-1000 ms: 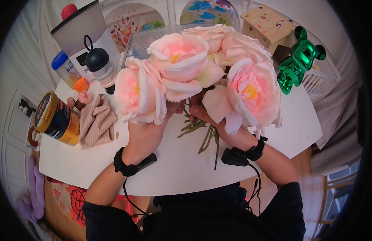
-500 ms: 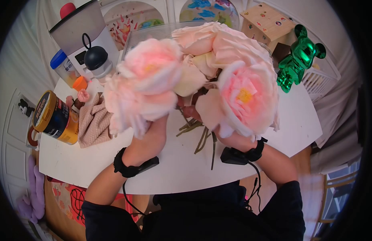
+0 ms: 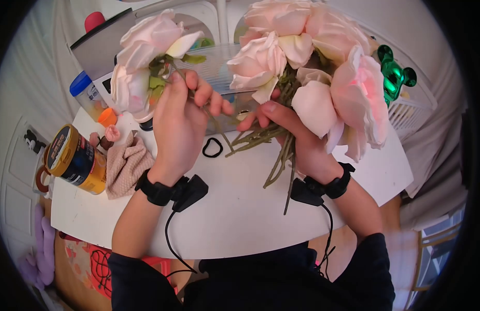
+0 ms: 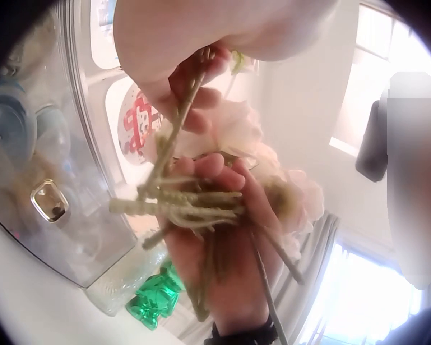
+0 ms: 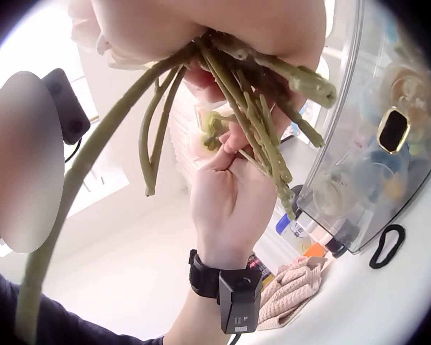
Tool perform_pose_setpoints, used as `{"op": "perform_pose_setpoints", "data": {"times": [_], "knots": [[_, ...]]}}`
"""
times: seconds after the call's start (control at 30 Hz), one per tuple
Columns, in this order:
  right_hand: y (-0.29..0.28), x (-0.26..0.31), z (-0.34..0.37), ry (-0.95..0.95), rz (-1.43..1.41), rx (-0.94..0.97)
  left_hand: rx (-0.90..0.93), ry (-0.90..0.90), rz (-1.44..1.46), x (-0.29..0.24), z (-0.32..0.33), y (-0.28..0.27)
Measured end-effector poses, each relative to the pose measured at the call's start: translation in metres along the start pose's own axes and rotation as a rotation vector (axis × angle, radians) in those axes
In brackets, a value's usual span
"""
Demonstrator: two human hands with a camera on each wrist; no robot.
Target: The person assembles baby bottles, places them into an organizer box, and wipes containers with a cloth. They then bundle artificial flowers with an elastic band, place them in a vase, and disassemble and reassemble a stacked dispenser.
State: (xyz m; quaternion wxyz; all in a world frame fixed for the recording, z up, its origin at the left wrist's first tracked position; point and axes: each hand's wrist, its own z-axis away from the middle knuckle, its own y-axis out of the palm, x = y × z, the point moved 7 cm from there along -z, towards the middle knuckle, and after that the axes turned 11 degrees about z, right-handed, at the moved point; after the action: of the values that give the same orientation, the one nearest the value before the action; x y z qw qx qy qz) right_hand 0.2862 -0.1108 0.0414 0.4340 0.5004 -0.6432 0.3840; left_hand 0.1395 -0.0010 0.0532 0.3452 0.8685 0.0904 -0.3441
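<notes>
Head view: green bear figure (image 3: 393,80), lower part hidden behind pink flowers (image 3: 362,98); tub (image 3: 80,163), small print unreadable; dark sleeves (image 3: 141,282) cut off by bottom edge. Right wrist view: thick stem (image 5: 36,280) runs out at bottom. Left wrist view: clear box (image 4: 90,241) cut off at left, contents too blurred to name
</notes>
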Motion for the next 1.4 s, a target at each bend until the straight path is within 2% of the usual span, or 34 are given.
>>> {"op": "perform_pose_setpoints", "data": {"times": [0.07,0.13,0.2,0.23,0.37,0.43,0.53,0.57,0.63,0.67,0.73,0.8,0.87,0.97,1.03,1.1,1.13,1.2,1.3,1.33,1.4], "knots": [[-0.003,0.004,-0.009,-0.019,0.072,0.006,-0.033,-0.049,0.176,-0.002,-0.009,-0.001],[-0.001,0.006,-0.017,-0.037,0.142,0.013,-0.073,-0.031,0.233,-0.009,-0.016,0.005],[-0.002,0.009,-0.025,-0.138,-0.005,-0.137,0.083,-0.085,0.326,-0.014,-0.019,0.019],[-0.003,0.004,-0.028,-0.124,-0.006,-0.129,0.026,-0.094,0.248,-0.014,-0.019,0.021],[-0.001,-0.006,-0.028,-0.083,-0.018,-0.081,0.024,-0.097,0.084,-0.015,-0.019,0.013],[0.002,-0.002,-0.026,-0.079,0.086,-0.055,-0.058,-0.025,0.007,-0.022,-0.021,0.002],[0.008,-0.005,-0.019,-0.122,0.081,0.013,-0.116,-0.008,0.060,-0.020,-0.021,-0.008],[0.010,-0.014,-0.019,-0.131,-0.008,-0.004,-0.116,-0.010,0.062,-0.020,-0.021,-0.004],[0.012,-0.009,-0.018,-0.141,0.045,0.005,-0.244,0.020,0.162,-0.021,-0.017,-0.002],[0.013,-0.007,-0.018,-0.152,0.097,0.017,-0.243,0.018,0.162,-0.020,-0.016,-0.003],[0.012,-0.007,-0.020,-0.202,0.120,0.015,-0.131,0.048,0.142,-0.020,-0.015,0.003],[0.013,-0.004,-0.019,-0.130,0.066,0.038,-0.145,0.025,0.121,-0.015,-0.013,0.006],[0.012,-0.003,-0.018,-0.168,0.125,0.060,-0.158,0.004,0.100,-0.010,-0.012,0.004],[0.009,-0.008,-0.017,-0.227,0.172,0.039,-0.088,-0.126,0.162,0.003,-0.013,0.002],[0.006,-0.008,-0.016,-0.251,0.162,-0.002,-0.102,-0.085,0.148,-0.004,-0.014,0.007],[0.007,-0.001,-0.014,-0.313,0.036,-0.003,-0.113,-0.027,0.152,-0.010,-0.015,0.006],[0.007,0.001,-0.013,-0.312,0.035,-0.004,-0.113,-0.029,0.152,-0.010,-0.014,0.005],[0.007,-0.001,-0.013,-0.194,0.065,-0.030,-0.103,-0.021,0.142,-0.011,-0.014,0.004],[0.001,0.008,-0.017,-0.228,0.022,-0.067,-0.060,-0.039,0.080,-0.011,-0.017,-0.003],[-0.002,0.013,-0.019,-0.242,-0.039,-0.085,-0.062,-0.038,0.080,-0.012,-0.018,-0.002],[-0.006,0.017,-0.019,-0.248,-0.056,-0.086,-0.178,-0.045,0.066,-0.011,-0.019,-0.007]]}}
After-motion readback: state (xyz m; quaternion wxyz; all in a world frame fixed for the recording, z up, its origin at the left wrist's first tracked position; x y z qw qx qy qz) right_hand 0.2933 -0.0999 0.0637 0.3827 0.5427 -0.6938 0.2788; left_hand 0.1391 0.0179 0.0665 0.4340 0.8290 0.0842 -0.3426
